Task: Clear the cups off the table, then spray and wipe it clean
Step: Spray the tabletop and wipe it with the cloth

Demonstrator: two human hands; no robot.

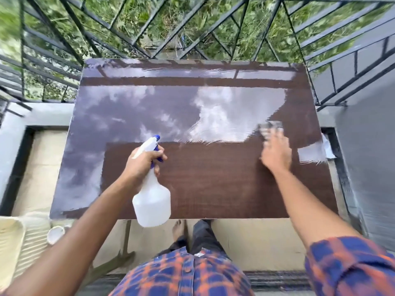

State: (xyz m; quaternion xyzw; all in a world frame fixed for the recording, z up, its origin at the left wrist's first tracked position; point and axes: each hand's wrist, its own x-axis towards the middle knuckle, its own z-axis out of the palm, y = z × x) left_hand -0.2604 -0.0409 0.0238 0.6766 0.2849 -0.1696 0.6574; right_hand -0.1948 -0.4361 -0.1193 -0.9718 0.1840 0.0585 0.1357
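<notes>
The table (213, 189) is lying under both hands with no cup showing on its top, so the clearing is looking done and wiping is the step in hand; the cloth (270, 128) is sitting under and just beyond the right hand's (276, 152) fingertips, blurred, the fingers seeming to be stretched fairly flat and pressing it onto the wood; a wet sheen is showing ahead of those fingers and off to their left, while the patch nearer than them is looking dull; the left hand (143, 165) is gripping the neck of the spray bottle (152, 201), fingers curling round the trigger, nozzle pointing away past the knuckles; the next move is probably calling for drawing the cloth across the wet part, toward the left-hand fingers, with even pressure; a railing (149, 28) is standing beyond everything.
</notes>
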